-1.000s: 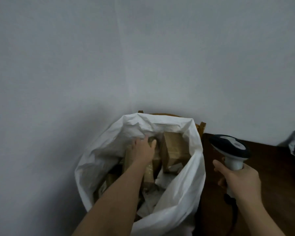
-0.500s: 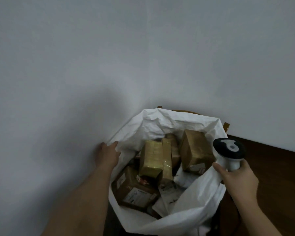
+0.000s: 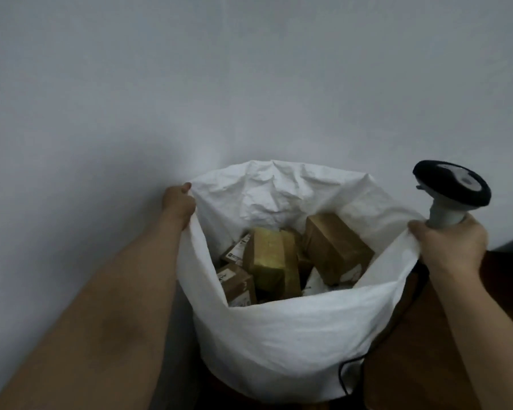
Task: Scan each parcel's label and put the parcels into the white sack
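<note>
Head view: the crumpled white woven sack [image 3: 293, 335] is sitting at lower centre of the frame, mouth wide open. The left hand [image 3: 178, 202] is gripping its left rim, higher up than half a second ago. The right hand [image 3: 453, 247] is clenching the handle of the black-headed white barcode scanner [image 3: 452, 187] while now also pinching the right rim. Brown cardboard parcels [image 3: 335, 247] are lying inside, labels partly showing. The scanner's black cable [image 3: 397, 318] is trailing down the sack's right side.
</note>
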